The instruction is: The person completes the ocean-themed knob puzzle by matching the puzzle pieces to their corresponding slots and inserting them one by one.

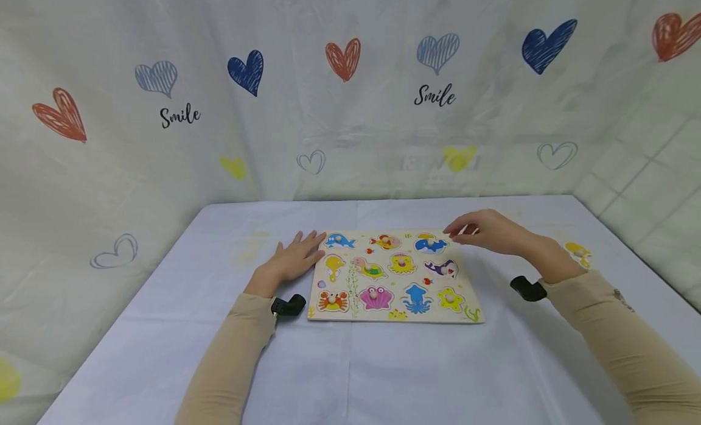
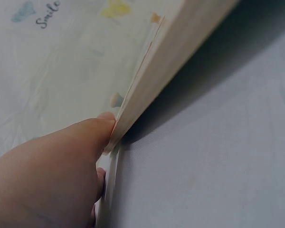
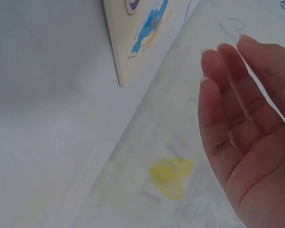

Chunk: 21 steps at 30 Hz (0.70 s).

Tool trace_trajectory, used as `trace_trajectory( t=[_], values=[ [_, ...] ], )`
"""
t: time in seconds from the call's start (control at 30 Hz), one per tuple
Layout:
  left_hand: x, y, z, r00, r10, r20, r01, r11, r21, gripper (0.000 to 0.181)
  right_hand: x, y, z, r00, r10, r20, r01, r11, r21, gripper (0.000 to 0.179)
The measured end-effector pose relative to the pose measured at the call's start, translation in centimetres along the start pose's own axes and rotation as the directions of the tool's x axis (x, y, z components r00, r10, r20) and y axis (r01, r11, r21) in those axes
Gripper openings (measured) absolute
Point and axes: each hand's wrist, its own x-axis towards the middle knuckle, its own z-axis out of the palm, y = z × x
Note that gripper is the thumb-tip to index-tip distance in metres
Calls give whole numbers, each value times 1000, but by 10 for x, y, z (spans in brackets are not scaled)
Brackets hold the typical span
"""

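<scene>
A flat wooden peg puzzle board (image 1: 397, 282) with sea animals lies on the white table. Its knobbed pieces include a crab (image 1: 333, 301), a pink shell (image 1: 376, 298), a blue squid (image 1: 417, 298) and a yellow starfish (image 1: 451, 299). My left hand (image 1: 292, 257) touches the board's left edge with fairly straight fingers, and in the left wrist view its thumb (image 2: 102, 127) lies at that edge. Just over the far right corner, near the blue whale piece (image 1: 431, 243), hovers my right hand (image 1: 490, 230). The right wrist view shows its fingers (image 3: 211, 104) loosely bent, holding nothing.
A white cloth (image 1: 306, 370) covers the table. Behind it hangs a pale curtain (image 1: 378, 120) printed with hearts and "Smile". Dark wrist cameras sit on the left wrist (image 1: 288, 305) and the right wrist (image 1: 528, 288).
</scene>
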Motion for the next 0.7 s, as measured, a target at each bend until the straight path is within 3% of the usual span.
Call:
trace_trajectory(
  t=[0.3,0.7],
  values=[
    [0,-1,1,1000,-3,0,3,1000,5,64,-39,25,-14,997,69,-23,-69,997,15,22],
    [0,0,-1,1000,10,5,-10,1000,-1,63,-88,56,-30,993,113,-21,-114,992,-52,15]
  ],
)
